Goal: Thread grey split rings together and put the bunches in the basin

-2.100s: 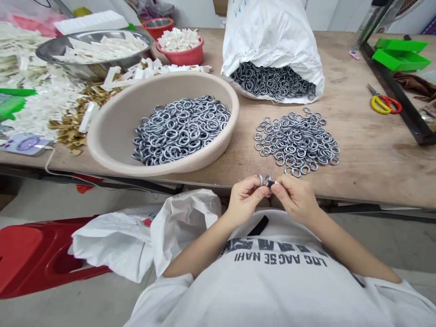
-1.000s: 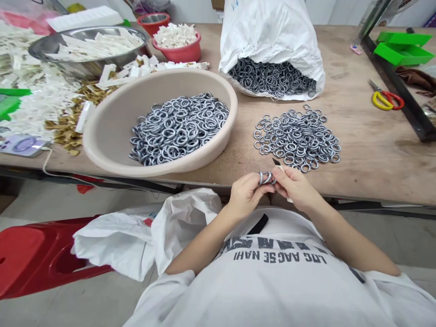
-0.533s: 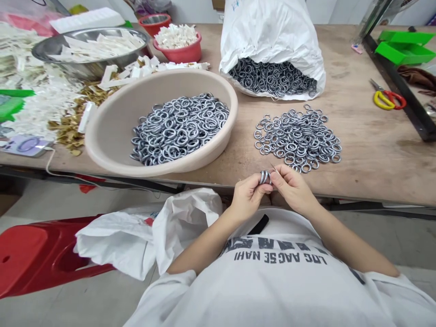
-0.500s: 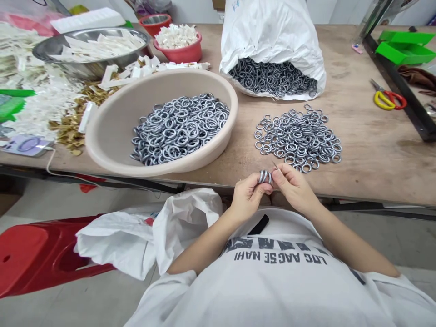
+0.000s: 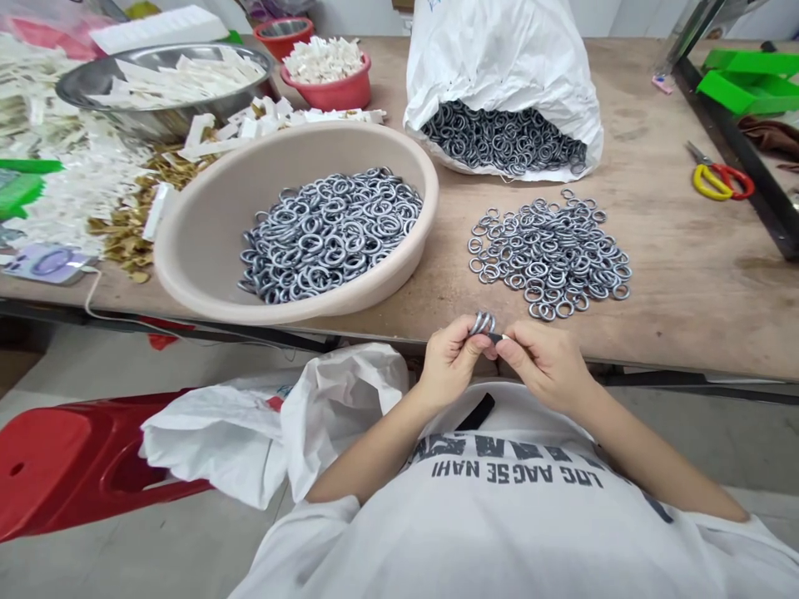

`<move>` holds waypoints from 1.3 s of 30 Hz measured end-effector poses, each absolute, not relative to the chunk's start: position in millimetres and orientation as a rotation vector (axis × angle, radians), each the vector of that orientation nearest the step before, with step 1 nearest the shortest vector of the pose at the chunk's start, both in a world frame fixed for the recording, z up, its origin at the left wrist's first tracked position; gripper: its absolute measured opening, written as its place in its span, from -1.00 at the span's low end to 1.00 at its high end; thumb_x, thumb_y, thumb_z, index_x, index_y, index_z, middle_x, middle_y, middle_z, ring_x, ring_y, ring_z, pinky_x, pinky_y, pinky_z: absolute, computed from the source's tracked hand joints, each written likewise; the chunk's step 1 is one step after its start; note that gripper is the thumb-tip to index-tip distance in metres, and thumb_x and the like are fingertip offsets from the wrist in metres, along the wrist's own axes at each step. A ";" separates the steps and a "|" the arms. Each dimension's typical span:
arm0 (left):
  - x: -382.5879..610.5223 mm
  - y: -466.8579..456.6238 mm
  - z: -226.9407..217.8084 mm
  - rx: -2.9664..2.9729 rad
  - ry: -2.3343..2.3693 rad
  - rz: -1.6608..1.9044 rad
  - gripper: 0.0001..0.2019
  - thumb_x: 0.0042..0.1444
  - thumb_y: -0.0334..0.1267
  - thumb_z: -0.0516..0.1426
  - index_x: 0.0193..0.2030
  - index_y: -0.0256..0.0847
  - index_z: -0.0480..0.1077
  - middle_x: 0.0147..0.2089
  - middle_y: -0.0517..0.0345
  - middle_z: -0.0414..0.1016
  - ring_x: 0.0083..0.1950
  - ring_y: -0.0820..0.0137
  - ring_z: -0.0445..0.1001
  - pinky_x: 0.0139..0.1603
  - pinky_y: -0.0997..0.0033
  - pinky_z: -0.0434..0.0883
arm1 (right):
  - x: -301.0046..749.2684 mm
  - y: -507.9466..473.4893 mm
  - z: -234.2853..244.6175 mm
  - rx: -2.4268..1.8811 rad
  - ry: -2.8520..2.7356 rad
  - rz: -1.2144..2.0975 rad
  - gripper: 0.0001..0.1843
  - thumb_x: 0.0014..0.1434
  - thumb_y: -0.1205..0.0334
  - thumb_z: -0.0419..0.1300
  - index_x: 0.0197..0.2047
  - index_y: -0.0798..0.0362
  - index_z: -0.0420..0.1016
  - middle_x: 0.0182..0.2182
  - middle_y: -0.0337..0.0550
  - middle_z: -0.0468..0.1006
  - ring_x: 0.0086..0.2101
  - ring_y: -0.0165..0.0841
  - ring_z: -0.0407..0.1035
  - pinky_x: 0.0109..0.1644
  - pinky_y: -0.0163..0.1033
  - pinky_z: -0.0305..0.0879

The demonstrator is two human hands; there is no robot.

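Working at a long wooden tabletop (image 5: 687, 320) here, with a red plastic stool (image 5: 68, 466) down on my left and a white plastic bag (image 5: 250, 433) draped over it! Straight ahead, a big white sack (image 5: 499, 58) lies on its side, its mouth facing me and packed with dark metal rings (image 5: 503, 141). Just left of that, a wide beige plastic basin (image 5: 399, 200) holds a deep heap of grey metal rings (image 5: 330, 237), and over to the right a looser pile of rings (image 5: 549, 254) sits directly on the wood. Further back on the left, a steel bowl (image 5: 81, 83) and a red plastic bowl (image 5: 349, 91) are both loaded with white pieces. Out on the right, scissors with yellow and red handles (image 5: 717, 183) lie on the wood.

Now down to my hands, held just at the near edge of the tabletop. My left hand (image 5: 450, 362) has its grip closed on a small bunch of rings (image 5: 483, 323), pinched between thumb and fingers. My right hand (image 5: 549, 366) is right beside it, its grip closed on a small dark-tipped sliver (image 5: 496, 337), too small to identify, with the dark end right up at those rings.
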State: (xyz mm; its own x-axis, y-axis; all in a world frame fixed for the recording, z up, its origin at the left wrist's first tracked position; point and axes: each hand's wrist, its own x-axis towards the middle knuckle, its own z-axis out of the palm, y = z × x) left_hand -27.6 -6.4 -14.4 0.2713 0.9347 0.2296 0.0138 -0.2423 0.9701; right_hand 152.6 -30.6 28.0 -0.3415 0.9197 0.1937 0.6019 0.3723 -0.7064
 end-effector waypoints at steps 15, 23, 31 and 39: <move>-27.7 -2.5 -23.0 1.036 0.821 1.211 -0.76 0.23 -0.07 0.21 -0.28 -0.21 0.41 -0.39 0.19 0.51 -0.41 0.49 0.46 -0.29 0.47 0.43 | 182.5 22.8 2.1 -2.112 -2.120 -0.007 -0.72 0.32 0.00 0.13 -0.09 0.00 0.50 -0.12 -0.05 0.55 -0.33 -0.25 0.41 -0.38 -0.20 -0.11; -24.3 1.7 -17.7 1.130 0.957 1.216 -0.71 0.13 -0.06 0.29 -0.13 -0.22 0.55 -0.25 0.12 0.55 -0.31 0.48 0.47 -0.23 0.49 0.43 | 178.8 13.9 19.2 -1.409 -1.848 0.943 -0.66 0.39 0.02 0.01 -0.34 0.03 0.34 -0.44 -0.25 0.37 -0.40 -0.37 0.22 -0.29 -0.26 0.10; -19.7 -1.8 -6.7 1.251 0.780 1.088 -0.80 0.18 -0.14 0.25 -0.26 -0.26 0.51 -0.40 0.20 0.45 -0.43 0.51 0.39 -0.35 0.51 0.39 | 158.3 -6.3 16.7 -1.184 -1.735 0.874 -0.69 0.36 -0.01 0.11 -0.30 0.03 0.40 -0.41 -0.23 0.38 -0.34 -0.39 0.26 -0.23 -0.26 0.16; -21.5 -7.9 -4.9 1.238 0.671 1.010 -0.82 0.21 -0.16 0.24 -0.21 -0.24 0.53 -0.30 0.12 0.54 -0.29 0.42 0.53 -0.20 0.44 0.46 | 151.2 -10.2 11.7 -1.070 -1.340 1.357 -0.64 0.16 -0.07 0.33 -0.31 0.01 0.33 -0.46 -0.35 0.34 -0.50 -0.49 0.19 -0.43 -0.33 0.14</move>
